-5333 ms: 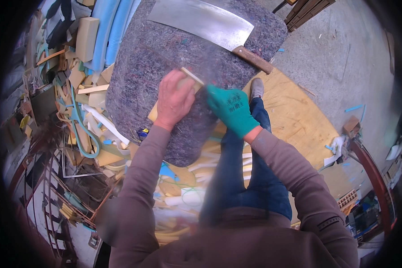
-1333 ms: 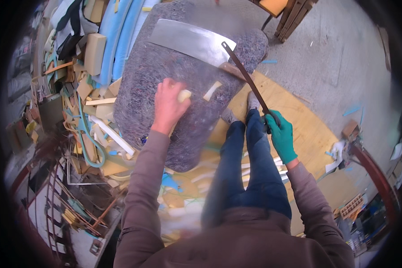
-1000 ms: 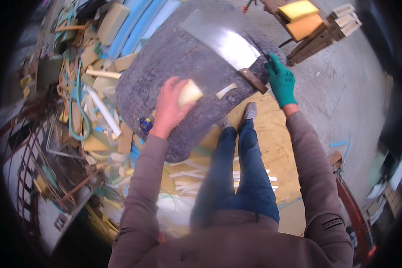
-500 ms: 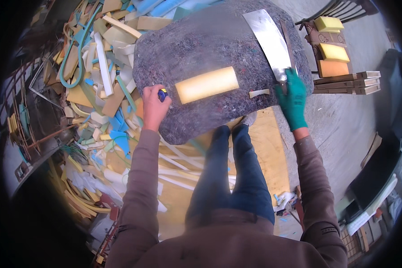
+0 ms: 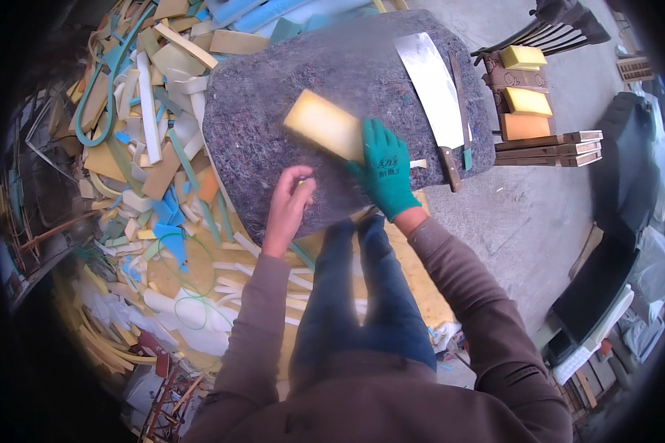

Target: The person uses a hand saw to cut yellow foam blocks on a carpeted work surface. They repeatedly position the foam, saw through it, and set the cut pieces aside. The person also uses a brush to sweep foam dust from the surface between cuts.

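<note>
A pale yellow foam block (image 5: pixel 319 120) lies slanted on the grey felt-covered work surface (image 5: pixel 266 96). My right hand (image 5: pixel 386 171), in a green glove, grips its right end, with the thumb by the lower edge. My bare left hand (image 5: pixel 291 204) is closed below the block, apart from it. Only a speck of what it holds shows; half a second ago this was small, dark blue and yellow. To the right lies a big knife (image 5: pixel 430 92) with a broad blade and wooden handle, nobody holding it. A narrow dark strip (image 5: pixel 459 96) with a green end lies along it.
A small foam sliver (image 5: pixel 419 163) lies beside the glove. Foam offcuts (image 5: pixel 174 140) are heaped left of the work surface. At right, a chair (image 5: pixel 517 77) carries yellow foam blocks (image 5: pixel 528 102) and an orange foam block (image 5: pixel 524 127). Stacked wooden frames (image 5: pixel 550 150) stand below these.
My right hand has let go of the knife and moved left onto the foam block, which has turned clockwise. My left hand has moved right and nearer to me. The view has shifted slightly.
</note>
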`<move>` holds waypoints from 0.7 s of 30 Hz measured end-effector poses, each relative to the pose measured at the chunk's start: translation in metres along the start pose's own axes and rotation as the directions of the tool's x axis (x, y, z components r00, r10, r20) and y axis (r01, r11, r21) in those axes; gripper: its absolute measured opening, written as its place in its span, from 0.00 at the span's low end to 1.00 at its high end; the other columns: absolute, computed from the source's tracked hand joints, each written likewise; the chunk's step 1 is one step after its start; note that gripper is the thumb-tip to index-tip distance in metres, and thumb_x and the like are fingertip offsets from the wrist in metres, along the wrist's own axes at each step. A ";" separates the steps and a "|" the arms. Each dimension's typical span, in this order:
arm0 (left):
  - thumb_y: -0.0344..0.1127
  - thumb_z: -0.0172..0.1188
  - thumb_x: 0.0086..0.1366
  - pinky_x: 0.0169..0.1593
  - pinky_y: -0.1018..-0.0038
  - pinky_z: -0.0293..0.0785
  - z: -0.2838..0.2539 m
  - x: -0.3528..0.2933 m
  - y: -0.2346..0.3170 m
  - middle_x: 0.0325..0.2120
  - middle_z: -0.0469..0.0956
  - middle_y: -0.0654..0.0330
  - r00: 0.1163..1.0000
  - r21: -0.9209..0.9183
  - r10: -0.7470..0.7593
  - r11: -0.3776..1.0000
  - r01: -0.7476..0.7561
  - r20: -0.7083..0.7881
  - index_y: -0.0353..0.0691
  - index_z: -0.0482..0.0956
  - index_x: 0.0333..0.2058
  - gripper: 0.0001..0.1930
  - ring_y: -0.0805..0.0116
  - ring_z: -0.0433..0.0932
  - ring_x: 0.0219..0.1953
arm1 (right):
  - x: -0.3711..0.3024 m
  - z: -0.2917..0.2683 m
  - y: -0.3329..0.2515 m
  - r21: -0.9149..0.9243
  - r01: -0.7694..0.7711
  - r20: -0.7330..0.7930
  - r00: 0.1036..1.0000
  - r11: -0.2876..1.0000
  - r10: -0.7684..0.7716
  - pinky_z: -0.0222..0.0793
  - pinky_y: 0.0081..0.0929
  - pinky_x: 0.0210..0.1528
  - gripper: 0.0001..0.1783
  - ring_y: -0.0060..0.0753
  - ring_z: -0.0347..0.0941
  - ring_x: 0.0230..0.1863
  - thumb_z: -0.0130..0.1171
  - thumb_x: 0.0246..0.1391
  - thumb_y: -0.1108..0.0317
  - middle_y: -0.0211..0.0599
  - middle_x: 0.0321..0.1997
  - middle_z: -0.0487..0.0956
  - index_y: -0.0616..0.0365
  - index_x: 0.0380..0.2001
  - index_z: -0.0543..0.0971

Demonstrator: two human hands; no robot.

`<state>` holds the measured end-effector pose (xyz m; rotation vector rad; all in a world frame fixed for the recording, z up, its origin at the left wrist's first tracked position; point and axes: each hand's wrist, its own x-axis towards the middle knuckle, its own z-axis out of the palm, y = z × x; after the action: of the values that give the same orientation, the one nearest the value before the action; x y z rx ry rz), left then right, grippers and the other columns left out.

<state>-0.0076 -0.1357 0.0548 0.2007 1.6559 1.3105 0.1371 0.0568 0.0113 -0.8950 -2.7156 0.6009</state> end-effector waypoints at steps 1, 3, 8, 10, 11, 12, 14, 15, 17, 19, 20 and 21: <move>0.31 0.60 0.81 0.42 0.80 0.72 0.005 0.005 0.005 0.41 0.77 0.66 0.994 0.045 0.104 0.993 -0.105 0.029 0.38 0.76 0.63 0.16 0.79 0.75 0.38 | -0.008 0.002 -0.006 0.017 -0.031 -0.018 0.999 0.999 0.031 0.69 0.54 0.73 0.52 0.65 0.73 0.72 0.79 0.57 0.55 0.61 0.77 0.73 0.65 0.78 0.67; 0.30 0.67 0.74 0.49 0.74 0.76 0.012 0.011 0.018 0.43 0.78 0.63 0.982 0.250 0.177 0.950 -0.186 0.060 0.37 0.72 0.68 0.26 0.74 0.77 0.41 | -0.019 0.001 -0.016 0.054 -0.109 -0.042 0.993 0.993 0.112 0.70 0.54 0.73 0.48 0.68 0.74 0.72 0.78 0.60 0.55 0.63 0.77 0.73 0.65 0.77 0.69; 0.36 0.75 0.68 0.56 0.61 0.80 0.021 -0.016 0.048 0.43 0.84 0.51 0.948 0.528 0.160 0.799 -0.288 0.276 0.38 0.66 0.73 0.39 0.57 0.85 0.45 | -0.051 -0.051 -0.023 0.625 -0.429 0.337 0.902 0.652 0.271 0.76 0.43 0.70 0.33 0.46 0.80 0.69 0.71 0.69 0.63 0.53 0.70 0.82 0.64 0.72 0.76; 0.37 0.77 0.66 0.58 0.60 0.81 0.036 -0.026 0.052 0.48 0.88 0.45 0.921 0.458 0.158 0.829 -0.320 0.357 0.37 0.64 0.74 0.42 0.53 0.89 0.52 | -0.058 -0.071 -0.029 0.829 -0.513 0.495 0.858 0.222 0.133 0.78 0.32 0.66 0.31 0.28 0.80 0.65 0.69 0.71 0.70 0.42 0.66 0.85 0.63 0.73 0.75; 0.37 0.78 0.66 0.58 0.60 0.81 0.042 -0.030 0.053 0.49 0.88 0.45 0.918 0.436 0.129 0.849 -0.297 0.375 0.37 0.63 0.74 0.43 0.53 0.89 0.53 | -0.059 -0.078 -0.031 0.800 -0.569 0.557 0.822 0.189 0.117 0.79 0.33 0.66 0.32 0.30 0.81 0.64 0.69 0.70 0.70 0.43 0.65 0.86 0.62 0.74 0.74; 0.38 0.78 0.66 0.59 0.60 0.81 0.047 -0.032 0.054 0.50 0.89 0.45 0.909 0.410 0.116 0.865 -0.290 0.400 0.37 0.63 0.74 0.44 0.53 0.90 0.54 | -0.060 -0.084 -0.031 0.791 -0.591 0.586 0.806 0.156 0.081 0.79 0.34 0.67 0.33 0.31 0.82 0.64 0.68 0.69 0.71 0.44 0.64 0.86 0.62 0.74 0.73; 0.39 0.80 0.65 0.60 0.62 0.81 0.051 -0.035 0.054 0.45 0.89 0.49 0.905 0.434 0.068 0.861 -0.266 0.419 0.36 0.60 0.75 0.47 0.56 0.90 0.52 | -0.058 -0.091 -0.028 0.771 -0.632 0.633 0.774 0.077 0.004 0.80 0.33 0.66 0.36 0.32 0.84 0.62 0.68 0.68 0.73 0.47 0.63 0.87 0.62 0.77 0.70; 0.40 0.80 0.65 0.59 0.62 0.81 0.050 -0.035 0.053 0.44 0.89 0.50 0.908 0.446 0.012 0.868 -0.217 0.418 0.36 0.62 0.74 0.46 0.57 0.89 0.51 | -0.056 -0.092 -0.024 0.732 -0.670 0.675 0.738 0.128 0.001 0.81 0.33 0.65 0.37 0.31 0.84 0.62 0.68 0.68 0.72 0.46 0.62 0.87 0.62 0.77 0.70; 0.41 0.80 0.66 0.57 0.64 0.81 0.044 -0.034 0.050 0.41 0.88 0.53 0.910 0.463 -0.050 0.872 -0.162 0.412 0.37 0.65 0.72 0.43 0.60 0.88 0.47 | -0.049 -0.093 -0.012 0.692 -0.693 0.711 0.703 0.201 -0.022 0.81 0.31 0.63 0.38 0.31 0.84 0.60 0.70 0.67 0.72 0.46 0.61 0.87 0.62 0.77 0.69; 0.41 0.77 0.69 0.53 0.65 0.81 0.030 -0.030 0.047 0.38 0.86 0.56 0.916 0.475 0.046 0.844 -0.248 0.398 0.37 0.72 0.66 0.33 0.63 0.86 0.44 | -0.038 -0.094 0.009 0.702 -0.692 0.707 0.706 0.167 -0.048 0.81 0.31 0.62 0.39 0.31 0.85 0.59 0.72 0.67 0.70 0.44 0.59 0.88 0.61 0.77 0.69; 0.40 0.75 0.70 0.52 0.66 0.80 0.022 -0.026 0.045 0.37 0.85 0.57 0.914 0.478 0.100 0.827 -0.297 0.394 0.37 0.76 0.64 0.28 0.65 0.85 0.42 | -0.032 -0.095 0.020 0.641 -0.747 0.760 0.650 0.179 -0.011 0.82 0.31 0.61 0.39 0.31 0.85 0.58 0.73 0.67 0.69 0.44 0.58 0.88 0.60 0.78 0.69; 0.40 0.74 0.71 0.52 0.65 0.81 0.012 -0.021 0.044 0.39 0.87 0.55 0.938 0.516 0.079 0.818 -0.254 0.337 0.38 0.79 0.59 0.23 0.63 0.86 0.43 | -0.026 -0.098 0.034 0.683 -0.725 0.728 0.686 0.082 0.002 0.82 0.31 0.60 0.41 0.32 0.86 0.57 0.75 0.67 0.67 0.42 0.56 0.87 0.59 0.78 0.68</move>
<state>-0.0062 -0.1232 0.1037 0.8756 1.7365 0.8290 0.2075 0.0960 0.0817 -1.0674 -1.4607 2.7149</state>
